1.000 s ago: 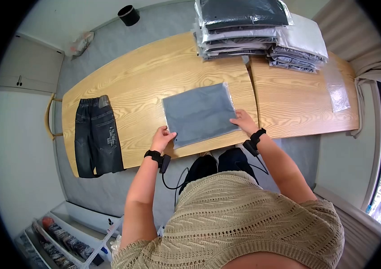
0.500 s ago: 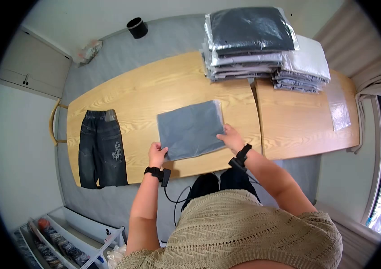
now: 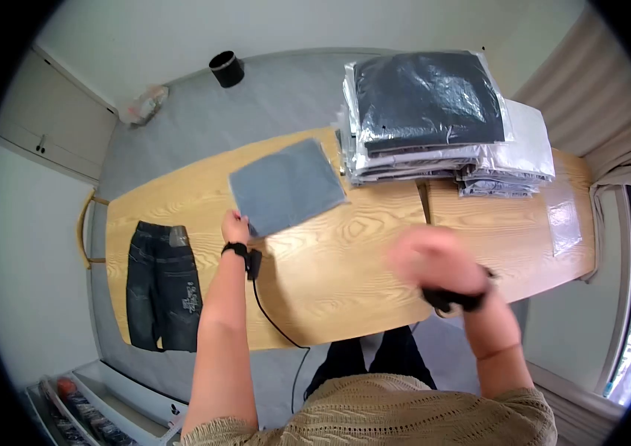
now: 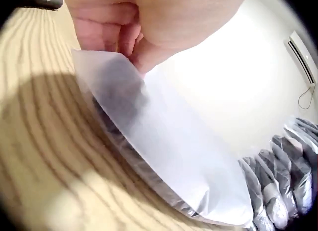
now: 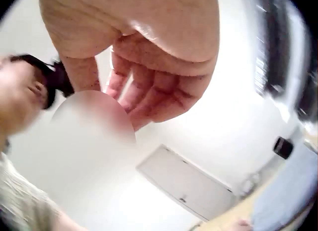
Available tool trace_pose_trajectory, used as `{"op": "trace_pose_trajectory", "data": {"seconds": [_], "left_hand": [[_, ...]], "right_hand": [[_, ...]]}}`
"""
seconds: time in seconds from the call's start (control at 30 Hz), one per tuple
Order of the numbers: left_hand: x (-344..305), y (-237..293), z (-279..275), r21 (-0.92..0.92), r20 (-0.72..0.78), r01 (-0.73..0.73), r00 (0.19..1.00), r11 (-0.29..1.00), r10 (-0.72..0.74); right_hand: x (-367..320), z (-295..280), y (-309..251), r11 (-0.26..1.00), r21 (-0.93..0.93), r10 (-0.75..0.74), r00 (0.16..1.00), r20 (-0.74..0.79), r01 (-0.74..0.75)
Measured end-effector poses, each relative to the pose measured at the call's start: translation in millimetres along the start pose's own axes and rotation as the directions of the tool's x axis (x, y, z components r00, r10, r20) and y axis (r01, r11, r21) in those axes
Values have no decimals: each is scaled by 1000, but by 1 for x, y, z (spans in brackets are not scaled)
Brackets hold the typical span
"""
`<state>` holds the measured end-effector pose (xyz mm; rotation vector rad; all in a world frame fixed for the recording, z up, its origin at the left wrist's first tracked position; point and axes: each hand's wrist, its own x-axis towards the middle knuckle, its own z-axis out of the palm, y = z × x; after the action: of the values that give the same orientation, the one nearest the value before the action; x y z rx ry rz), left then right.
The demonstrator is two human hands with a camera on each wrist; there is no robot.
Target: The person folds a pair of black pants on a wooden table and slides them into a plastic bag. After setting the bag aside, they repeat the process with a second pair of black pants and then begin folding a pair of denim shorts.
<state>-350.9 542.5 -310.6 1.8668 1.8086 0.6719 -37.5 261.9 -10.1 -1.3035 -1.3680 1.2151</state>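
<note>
A flat grey-blue garment in a clear bag (image 3: 285, 187) lies tilted on the wooden table (image 3: 337, 275). My left hand (image 3: 235, 226) pinches its near left corner. In the left wrist view that hand (image 4: 154, 17) grips the edge of the frosted bag (image 4: 174, 136), thumb against fingers. Blurred in the head view, my right hand (image 3: 436, 259) is off the bag, over the table's right part. The right wrist view has this hand (image 5: 144, 47) with loosely bent fingers and nothing visibly held. Dark jeans (image 3: 163, 290) lie flat at the left.
Bagged garments (image 3: 430, 100) stand in a tall stack at the back right, beside a lower stack (image 3: 519, 141). An empty-looking clear bag (image 3: 562, 223) lies at the right. Beyond the table is a black bin (image 3: 226, 70); storage boxes (image 3: 118, 394) stand at lower left.
The bagged garment has shifted away from the body and slightly left, my left hand still on its corner. My right hand has let go of its right edge and moved right.
</note>
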Motion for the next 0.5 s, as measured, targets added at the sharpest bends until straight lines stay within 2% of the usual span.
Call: {"op": "trace_pose_trajectory", "data": {"seconds": [0.03,0.07,0.1,0.13,0.17,0.2,0.23,0.27,0.3,0.33,0.4,0.5], "left_hand": [[4,3,6,-8,9,8,1000,1000,-8],[10,6,10,-18,13,14,1000,1000,-14],[12,11,12,-9,38,39,999,999,-39],[10,15,13,2,62,66,996,998,-66],[4,21,11,-1,71,85,994,996,-85],[-5,25,6,63,-64,-13,998,998,18],[-13,29,0,140,-195,-108,972,984,134],[-20,32,-9,142,-195,-97,973,985,124],[-28,33,-19,103,-185,-91,977,990,109],[-35,32,-32,69,-181,-85,979,994,97],[-53,23,-53,97,-234,-89,966,991,109],[-84,8,-88,94,-318,-4,948,996,34]], "right_hand": [[-33,-25,-6,898,329,-359,919,164,292],[-59,-42,-28,906,326,-339,925,172,271],[-82,-58,-61,783,446,-614,653,444,433],[-107,-68,-97,616,615,-774,233,589,492],[-144,-64,-133,678,646,-680,-35,733,352],[-121,-32,-160,516,552,-747,28,665,655],[-147,-36,-176,154,414,-659,-219,720,897],[-143,-26,-191,161,334,-674,-143,725,929],[-135,-17,-199,251,295,-696,-40,717,922],[-131,-12,-206,274,279,-707,-4,708,921],[-133,-6,-217,292,269,-721,27,692,918],[-143,-1,-228,303,304,-728,14,685,903]]}}
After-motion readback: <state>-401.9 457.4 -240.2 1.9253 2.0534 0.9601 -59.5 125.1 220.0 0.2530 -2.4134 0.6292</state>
